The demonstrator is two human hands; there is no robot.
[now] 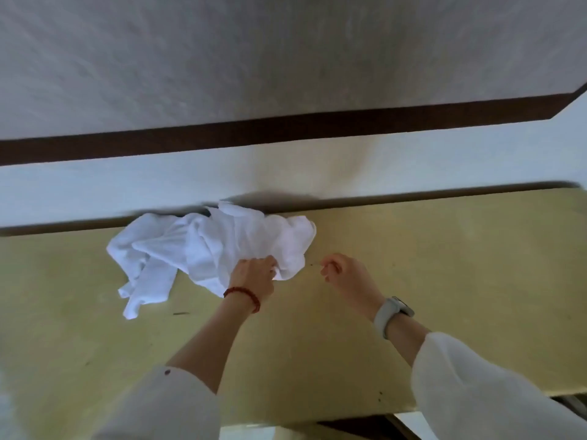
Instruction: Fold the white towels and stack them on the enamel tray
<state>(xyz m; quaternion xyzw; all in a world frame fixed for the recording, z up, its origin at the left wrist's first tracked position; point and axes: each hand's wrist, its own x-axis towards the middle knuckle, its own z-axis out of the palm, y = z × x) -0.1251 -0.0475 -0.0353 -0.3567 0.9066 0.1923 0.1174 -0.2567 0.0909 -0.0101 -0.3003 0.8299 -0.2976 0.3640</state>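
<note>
A crumpled heap of white towels (209,249) lies on the yellow-green table (428,265), against its far edge and left of centre. My left hand (252,273), with a red bead bracelet at the wrist, grips the near right edge of the heap. My right hand (344,274), with a grey watch on the wrist, hovers just right of the towels with its fingers curled and nothing in them. No enamel tray is in view.
Behind the table runs a pale wall (286,58) with a dark brown band (286,130). The table's near edge (317,420) crosses the bottom of the view. Bare tabletop lies to the right and in front of the towels.
</note>
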